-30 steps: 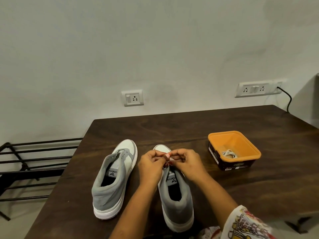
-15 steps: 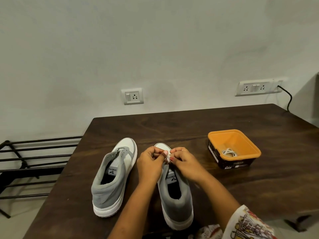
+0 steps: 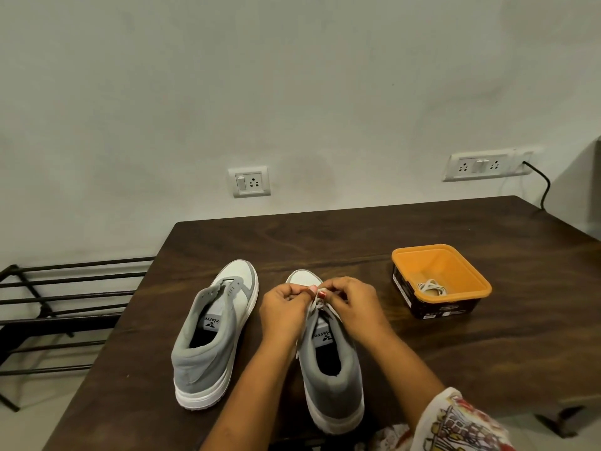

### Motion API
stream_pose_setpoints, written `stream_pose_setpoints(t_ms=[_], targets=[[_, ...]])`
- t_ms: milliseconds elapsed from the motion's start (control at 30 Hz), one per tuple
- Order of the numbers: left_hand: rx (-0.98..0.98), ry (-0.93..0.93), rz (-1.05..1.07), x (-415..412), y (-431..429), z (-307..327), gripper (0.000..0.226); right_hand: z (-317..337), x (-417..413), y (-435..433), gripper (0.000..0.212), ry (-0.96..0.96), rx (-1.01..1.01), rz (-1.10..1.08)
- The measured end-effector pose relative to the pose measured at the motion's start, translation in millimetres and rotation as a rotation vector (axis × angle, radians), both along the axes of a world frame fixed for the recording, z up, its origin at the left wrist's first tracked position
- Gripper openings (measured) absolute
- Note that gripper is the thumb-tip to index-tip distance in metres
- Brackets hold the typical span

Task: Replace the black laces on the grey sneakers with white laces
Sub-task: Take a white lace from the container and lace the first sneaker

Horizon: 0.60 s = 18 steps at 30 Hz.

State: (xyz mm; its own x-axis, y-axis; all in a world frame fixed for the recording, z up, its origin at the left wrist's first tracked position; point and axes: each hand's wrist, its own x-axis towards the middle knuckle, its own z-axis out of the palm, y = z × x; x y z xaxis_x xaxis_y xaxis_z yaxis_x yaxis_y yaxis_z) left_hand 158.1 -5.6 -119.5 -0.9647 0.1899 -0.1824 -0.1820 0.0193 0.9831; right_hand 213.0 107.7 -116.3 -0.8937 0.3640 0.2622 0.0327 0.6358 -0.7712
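Two grey and white sneakers stand on the dark wooden table (image 3: 357, 236), toes pointing away from me. The left sneaker (image 3: 211, 333) has no lace in its eyelets. Over the front of the right sneaker (image 3: 328, 362) my left hand (image 3: 284, 307) and my right hand (image 3: 353, 305) meet, both pinching a white lace (image 3: 313, 304) that runs down to the shoe's eyelets. My hands hide most of the lacing area. A second white lace (image 3: 431, 287) lies coiled in the orange tub (image 3: 455, 258) to the right. No black lace is in view.
A black metal rack (image 3: 65, 304) stands on the floor left of the table. Two wall socket plates (image 3: 249, 181) (image 3: 484, 164) sit on the wall behind, the right one with a black cable (image 3: 544, 183) plugged in.
My hands have stayed over the toe end of the right sneaker, fingers shifting slightly on the white lace. The view has tilted a little.
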Motion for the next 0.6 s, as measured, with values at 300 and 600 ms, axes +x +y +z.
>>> stream_pose_setpoints(t_ms=[300, 600], targets=[[0.062, -0.131, -0.063, 1, -4, 5, 0.015, -1, -1, -1, 0.013, 0.049, -0.045, -0.061], [-0.073, -0.052, 0.003, -9, -12, 4, 0.022, -2, 1, 17, 0.018, -0.082, -0.347, -0.228]])
